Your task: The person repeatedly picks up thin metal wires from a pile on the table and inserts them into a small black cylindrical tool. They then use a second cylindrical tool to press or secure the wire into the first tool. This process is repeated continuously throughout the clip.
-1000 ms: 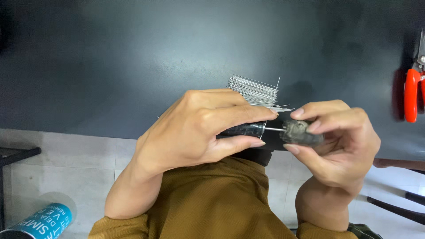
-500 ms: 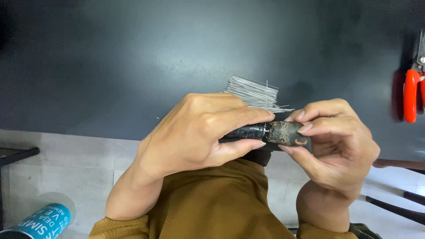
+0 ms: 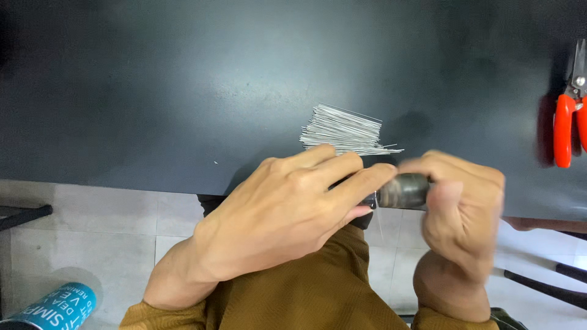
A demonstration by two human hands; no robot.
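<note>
**Both hands closed on a small dark cylinder at the table's edge**

The left hand (image 3: pixel 287 214) lay across the middle of the view, its fingers together and curled over one end of a dark cylinder (image 3: pixel 403 190), with the thumb pressed beneath it. The right hand (image 3: pixel 461 211) gripped the other end, fingers wrapped round it; that hand was blurred, so the exact set of its fingertips could not be told. The cylinder sat level between the two hands, just over the near edge of the dark table (image 3: pixel 183 91) and above the person's lap in brown cloth (image 3: pixel 306 293).

Just behind the hands, a stack of thin grey wires (image 3: pixel 342 129) lay flat on the table, close to the knuckles but apart from them. At the far right of the table rested pliers with red handles (image 3: pixel 565 131), well apart from the hands. A blue can (image 3: pixel 52 308) stood on the tiled floor (image 3: pixel 92 220) at the lower left.
</note>
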